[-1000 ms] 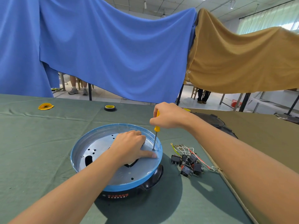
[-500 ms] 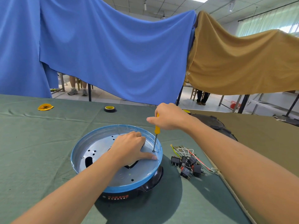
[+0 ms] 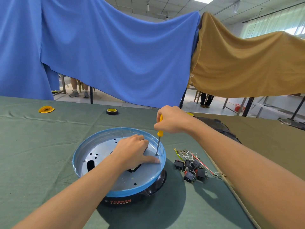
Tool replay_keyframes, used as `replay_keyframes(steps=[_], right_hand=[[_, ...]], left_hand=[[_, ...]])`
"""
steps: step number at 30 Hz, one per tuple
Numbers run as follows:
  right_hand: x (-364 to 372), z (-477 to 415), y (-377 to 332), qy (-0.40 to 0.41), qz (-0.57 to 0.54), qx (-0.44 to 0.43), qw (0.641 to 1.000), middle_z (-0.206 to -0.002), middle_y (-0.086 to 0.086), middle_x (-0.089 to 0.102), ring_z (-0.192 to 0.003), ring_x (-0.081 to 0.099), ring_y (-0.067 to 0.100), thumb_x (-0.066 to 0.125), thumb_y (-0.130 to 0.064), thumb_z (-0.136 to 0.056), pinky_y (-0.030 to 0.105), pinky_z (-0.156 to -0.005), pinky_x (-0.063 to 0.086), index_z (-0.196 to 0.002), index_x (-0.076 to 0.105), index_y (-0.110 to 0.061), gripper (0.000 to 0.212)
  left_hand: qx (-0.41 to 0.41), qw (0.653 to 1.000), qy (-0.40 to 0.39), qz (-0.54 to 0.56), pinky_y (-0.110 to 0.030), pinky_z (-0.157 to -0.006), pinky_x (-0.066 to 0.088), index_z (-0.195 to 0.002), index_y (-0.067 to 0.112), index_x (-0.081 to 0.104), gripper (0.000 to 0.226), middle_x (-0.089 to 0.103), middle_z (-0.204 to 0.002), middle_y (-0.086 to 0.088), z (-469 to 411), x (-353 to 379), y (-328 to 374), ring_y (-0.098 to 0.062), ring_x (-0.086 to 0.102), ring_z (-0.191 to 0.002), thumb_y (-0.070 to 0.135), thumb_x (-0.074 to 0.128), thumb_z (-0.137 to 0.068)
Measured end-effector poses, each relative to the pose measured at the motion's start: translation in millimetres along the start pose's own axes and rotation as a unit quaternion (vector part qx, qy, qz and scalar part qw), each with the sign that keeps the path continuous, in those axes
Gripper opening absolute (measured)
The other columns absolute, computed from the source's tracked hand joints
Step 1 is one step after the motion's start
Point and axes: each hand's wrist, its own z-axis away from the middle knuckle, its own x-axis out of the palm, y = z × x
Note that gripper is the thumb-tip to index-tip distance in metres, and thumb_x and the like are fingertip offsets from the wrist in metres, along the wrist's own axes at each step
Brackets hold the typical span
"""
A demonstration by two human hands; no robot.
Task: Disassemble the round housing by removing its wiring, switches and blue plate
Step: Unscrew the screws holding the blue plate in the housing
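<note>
The round black housing (image 3: 155, 184) sits on the green table cloth (image 3: 33, 154) with the blue plate (image 3: 99, 146) seated on top of it. The left hand (image 3: 132, 151) lies palm-down on the plate's metal floor, thumb stretched toward 3 o'clock and the other fingers bent, gripping nothing that shows. The right hand (image 3: 171, 120) is curled round the yellow handle of a screwdriver (image 3: 159, 133), held nearly upright, its tip set on the plate just inside the rim at 3 o'clock, just beside the left thumb. At 3 o'clock from the housing, apart from it, lies the removed wiring (image 3: 186, 153) with its black switches (image 3: 191, 169). A tape roll (image 3: 111, 111) lies at 12 o'clock and a yellow scrap (image 3: 46, 109) at 10 o'clock.
</note>
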Motion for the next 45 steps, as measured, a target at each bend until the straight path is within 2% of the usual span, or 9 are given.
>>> replay_keyframes(steps=[6, 12, 17, 24, 28, 30, 35, 38, 45], right_hand=[[1, 0, 5, 0.014, 0.038, -0.006, 0.999, -0.071, 0.005, 0.060, -0.075, 0.057, 0.023, 0.055, -0.056, -0.088, 0.034, -0.063, 0.046, -0.084, 0.063, -0.009, 0.048], [-3, 5, -2, -0.009, 0.033, -0.033, 0.999, -0.103, 0.023, 0.066, -0.087, 0.060, 0.039, 0.062, -0.023, -0.079, 0.048, -0.071, 0.053, -0.103, 0.066, 0.004, 0.036], [-4, 4, 3, 0.003, 0.074, -0.007, 0.997, -0.056, 0.003, 0.043, -0.055, 0.043, 0.020, 0.060, -0.049, -0.087, 0.028, -0.048, 0.031, -0.058, 0.043, -0.011, 0.050], [-11, 6, 1, -0.040, 0.075, -0.035, 0.996, -0.100, 0.019, 0.068, -0.091, 0.063, 0.035, 0.070, -0.026, -0.078, 0.047, -0.072, 0.055, -0.098, 0.069, -0.001, 0.032], [-9, 7, 3, -0.019, 0.126, -0.022, 0.992, -0.069, 0.004, 0.052, -0.070, 0.053, 0.026, 0.057, -0.057, -0.087, 0.034, -0.051, 0.037, -0.069, 0.050, -0.013, 0.047], [-7, 8, 3, 0.001, 0.133, -0.012, 0.991, -0.068, 0.001, 0.046, -0.067, 0.049, 0.025, 0.054, -0.052, -0.091, 0.030, -0.051, 0.033, -0.066, 0.043, -0.016, 0.046], [-11, 11, -2, -0.023, 0.080, -0.048, 0.995, -0.094, 0.015, 0.068, -0.093, 0.062, 0.031, 0.068, -0.024, -0.082, 0.042, -0.073, 0.054, -0.098, 0.068, -0.004, 0.025], [-14, 12, -1, -0.047, 0.065, -0.078, 0.994, -0.092, 0.003, 0.067, -0.087, 0.059, 0.022, 0.072, -0.021, -0.080, 0.028, -0.057, 0.047, -0.096, 0.069, -0.014, 0.018], [-8, 9, 3, -0.021, 0.083, -0.072, 0.994, -0.078, 0.010, 0.064, -0.073, 0.055, 0.022, 0.054, -0.053, -0.092, 0.031, -0.055, 0.038, -0.092, 0.067, -0.002, 0.053]], left_hand=[[-0.001, 1.000, 0.004, 0.000, -0.034, -0.062, 0.040, -0.081, 0.018, 0.053, 0.073, 0.051, -0.085, 0.008, 1, 1, 0, -0.014, 0.045, -0.083, 0.089, 0.040, -0.069], [0.003, 1.000, 0.005, 0.002, -0.033, -0.062, 0.040, -0.080, 0.020, 0.052, 0.073, 0.051, -0.085, 0.008, 0, 2, -1, -0.013, 0.046, -0.082, 0.090, 0.038, -0.068], [0.002, 1.000, 0.005, 0.002, -0.033, -0.062, 0.040, -0.081, 0.019, 0.053, 0.073, 0.051, -0.085, 0.008, 1, 2, -1, -0.013, 0.046, -0.082, 0.090, 0.038, -0.068], [0.001, 1.000, -0.001, 0.008, -0.033, -0.062, 0.040, -0.081, 0.019, 0.053, 0.073, 0.051, -0.085, 0.007, 2, 0, 0, -0.014, 0.046, -0.082, 0.090, 0.038, -0.069], [0.004, 1.000, 0.004, 0.004, -0.032, -0.068, 0.039, -0.086, 0.019, 0.055, 0.071, 0.053, -0.089, 0.007, 3, -1, 1, -0.015, 0.049, -0.088, 0.087, 0.039, -0.071], [0.019, 0.999, 0.014, 0.030, -0.030, -0.076, 0.039, -0.097, 0.022, 0.060, 0.066, 0.055, -0.101, 0.010, 3, -1, 3, -0.014, 0.050, -0.097, 0.083, 0.044, -0.075], [0.037, 0.983, -0.014, 0.179, -0.034, -0.091, 0.041, -0.108, 0.029, 0.070, 0.033, 0.058, -0.115, 0.011, 1, -5, 11, -0.014, 0.051, -0.107, 0.053, 0.064, -0.086], [0.032, 0.972, -0.032, 0.231, -0.040, -0.087, 0.045, -0.100, 0.025, 0.075, 0.020, 0.064, -0.105, 0.005, 0, -7, 12, -0.016, 0.055, -0.097, 0.038, 0.069, -0.087], [-0.015, 0.973, -0.045, 0.226, -0.033, -0.079, 0.050, -0.098, 0.032, 0.076, 0.014, 0.067, -0.097, 0.012, -4, -10, 13, -0.009, 0.057, -0.087, 0.037, 0.070, -0.086]])
